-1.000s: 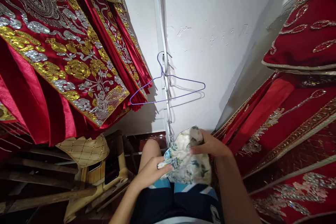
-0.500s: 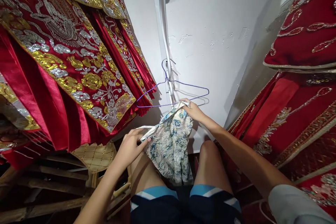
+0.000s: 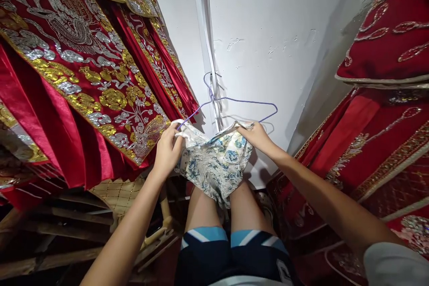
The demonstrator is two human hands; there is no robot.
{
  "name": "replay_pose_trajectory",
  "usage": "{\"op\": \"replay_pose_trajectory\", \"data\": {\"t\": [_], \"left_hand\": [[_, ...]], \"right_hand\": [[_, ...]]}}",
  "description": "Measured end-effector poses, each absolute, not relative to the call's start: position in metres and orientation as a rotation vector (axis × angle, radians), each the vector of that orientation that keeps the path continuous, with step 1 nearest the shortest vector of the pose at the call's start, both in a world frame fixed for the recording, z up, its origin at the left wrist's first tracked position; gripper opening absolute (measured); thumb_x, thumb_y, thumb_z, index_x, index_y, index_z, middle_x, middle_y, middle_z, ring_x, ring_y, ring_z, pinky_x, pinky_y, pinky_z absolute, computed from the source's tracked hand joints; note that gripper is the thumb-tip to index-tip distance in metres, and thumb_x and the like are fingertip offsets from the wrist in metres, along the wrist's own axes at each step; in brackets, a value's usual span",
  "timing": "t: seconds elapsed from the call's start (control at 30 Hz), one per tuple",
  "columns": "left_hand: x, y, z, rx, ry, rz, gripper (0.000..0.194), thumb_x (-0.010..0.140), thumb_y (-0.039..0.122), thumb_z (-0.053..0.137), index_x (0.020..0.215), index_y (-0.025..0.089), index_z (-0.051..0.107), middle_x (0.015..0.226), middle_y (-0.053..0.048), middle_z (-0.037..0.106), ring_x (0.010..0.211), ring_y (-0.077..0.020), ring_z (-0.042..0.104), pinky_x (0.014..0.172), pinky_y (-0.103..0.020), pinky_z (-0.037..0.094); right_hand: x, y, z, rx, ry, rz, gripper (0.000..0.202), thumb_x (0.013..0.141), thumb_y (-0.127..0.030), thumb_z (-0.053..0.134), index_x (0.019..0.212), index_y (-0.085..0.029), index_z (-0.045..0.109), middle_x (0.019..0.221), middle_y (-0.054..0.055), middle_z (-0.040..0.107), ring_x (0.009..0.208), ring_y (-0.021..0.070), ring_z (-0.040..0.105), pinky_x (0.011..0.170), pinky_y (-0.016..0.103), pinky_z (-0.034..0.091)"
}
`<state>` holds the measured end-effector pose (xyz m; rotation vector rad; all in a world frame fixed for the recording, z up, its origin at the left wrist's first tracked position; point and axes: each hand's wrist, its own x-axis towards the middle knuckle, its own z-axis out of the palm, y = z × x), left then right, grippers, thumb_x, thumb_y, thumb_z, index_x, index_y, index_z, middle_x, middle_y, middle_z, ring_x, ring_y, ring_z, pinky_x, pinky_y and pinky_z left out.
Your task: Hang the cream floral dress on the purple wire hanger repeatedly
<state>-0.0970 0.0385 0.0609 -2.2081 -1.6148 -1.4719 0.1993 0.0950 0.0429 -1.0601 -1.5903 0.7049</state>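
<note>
Nearest, at six o'clock in the view, are dark shorts [image 3: 204, 257] with blue and white hems, cut off by the bottom edge. A pale curved mark like a C shows on them toward five o'clock, only partly in view; I can read no brand or label. A pale sleeve [image 3: 385, 261] is cropped at four o'clock.

Ahead of the knees is a floral cloth [image 3: 214, 165], white with blue and green, held up between the two hands. The left hand [image 3: 167, 149] pinches the white band at its ten o'clock corner, thumb against fingers, so most of the cloth lies at about four o'clock from that grip. The right hand [image 3: 255, 138] pinches the top edge at the two o'clock corner, with the cloth hanging toward eight o'clock from it. The lower end bunches dimly over the legs.

Just beyond, a purple hanger [image 3: 244, 101] hangs by its hook on a white pole [image 3: 205, 22] at twelve o'clock. Its left end disappears at the left hand, and I cannot tell whether it is inside the band; most of its bottom bar is hidden behind the cloth.

Red and gold clothes [image 3: 110, 82] hang at ten o'clock, above a shadowy wooden chair [image 3: 166, 208], and more red clothes [image 3: 375, 143] at three, both cropped. Farthest is the white wall [image 3: 264, 13], its scuffs not readable as writing
</note>
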Motion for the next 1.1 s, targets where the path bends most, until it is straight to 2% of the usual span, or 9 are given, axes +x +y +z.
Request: {"op": "replay_pose_trajectory", "data": {"t": [0.2,0.27,0.37,0.43,0.5,0.6,0.8,0.9,1.1], "left_hand": [[-0.079,0.072,0.093,-2.17,-1.568,-1.498,0.029,0.092,0.031,0.054,0.117,0.018,0.062,0.1,-0.006,0.071,0.086,-0.0208,0.066,0.08,-0.031,0.049],[-0.082,0.078,0.094,-2.204,-1.554,-1.431,0.027,0.094,0.03,0.049,0.11,0.017,0.066,0.098,-0.007,0.071,0.088,-0.0221,0.065,0.082,-0.033,0.047],[-0.087,0.078,0.093,-2.266,-1.506,-1.351,0.028,0.096,0.03,0.044,0.098,0.016,0.068,0.094,-0.008,0.069,0.091,-0.0236,0.064,0.083,-0.034,0.046],[-0.088,0.075,0.094,-2.295,-1.505,-1.302,0.027,0.097,0.031,0.043,0.094,0.017,0.066,0.091,-0.008,0.067,0.089,-0.0234,0.062,0.082,-0.034,0.045],[-0.088,0.074,0.097,-2.295,-1.523,-1.257,0.026,0.096,0.03,0.043,0.09,0.018,0.065,0.091,-0.008,0.064,0.089,-0.0235,0.061,0.082,-0.035,0.045],[-0.09,0.074,0.1,-2.225,-1.519,-1.281,0.024,0.095,0.029,0.045,0.087,0.017,0.064,0.097,-0.01,0.061,0.1,-0.0255,0.058,0.089,-0.036,0.045],[-0.107,0.065,0.099,-2.137,-1.687,-1.392,0.036,0.095,0.044,0.054,0.122,0.02,0.06,0.087,-0.003,0.061,0.079,-0.0203,0.057,0.074,-0.031,0.043],[-0.113,0.057,0.1,-2.148,-1.733,-1.318,0.037,0.096,0.047,0.053,0.118,0.019,0.062,0.08,-0.001,0.061,0.072,-0.0191,0.057,0.067,-0.029,0.039],[-0.11,0.061,0.105,-2.334,-1.573,-1.295,0.04,0.098,0.039,0.046,0.129,0.019,0.063,0.114,-0.008,0.071,0.1,-0.0242,0.064,0.089,-0.033,0.046]], "right_hand": [[0.199,0.091,0.035,-1.016,-1.641,0.677,0.012,0.078,-0.031,0.059,0.079,-0.02,0.061,0.073,0.001,0.062,0.066,0.0184,0.055,0.065,0.031,0.043],[0.209,0.094,0.036,-1.045,-1.573,0.501,0.04,0.075,-0.03,0.065,0.114,-0.018,0.064,0.083,0.004,0.067,0.074,0.0218,0.06,0.07,0.033,0.047],[0.231,0.106,0.042,-1.125,-1.424,0.35,0.09,0.069,-0.03,0.074,0.15,-0.015,0.037,0.089,0.007,0.07,0.077,0.0257,0.064,0.073,0.038,0.049],[0.246,0.117,0.049,-1.155,-1.438,0.359,0.079,0.068,-0.031,0.075,0.141,-0.01,0.052,0.091,0.011,0.073,0.079,0.0261,0.065,0.073,0.038,0.049],[0.258,0.126,0.058,-1.204,-1.532,0.394,0.046,0.069,-0.036,0.074,0.106,-0.01,0.072,0.086,0.011,0.073,0.077,0.0249,0.065,0.071,0.035,0.048],[0.274,0.128,0.071,-1.26,-1.718,0.506,0.032,0.069,-0.044,0.075,0.075,-0.013,0.075,0.072,0.008,0.072,0.073,0.0236,0.064,0.066,0.033,0.046],[0.309,0.105,0.108,-1.173,-2.025,0.994,0.039,0.067,-0.042,0.084,0.098,-0.019,0.083,0.102,0.008,0.08,0.095,0.0303,0.072,0.082,0.036,0.056],[0.321,0.1,0.125,-1.18,-2.035,1.184,0.036,0.064,-0.033,0.087,0.097,-0.019,0.083,0.103,0.007,0.08,0.094,0.0281,0.073,0.084,0.034,0.057],[0.291,0.091,0.12,-1.068,-1.517,1.559,0.033,0.079,-0.033,0.079,0.1,-0.007,0.077,0.093,0.013,0.079,0.082,0.0239,0.073,0.083,0.044,0.057]]}}
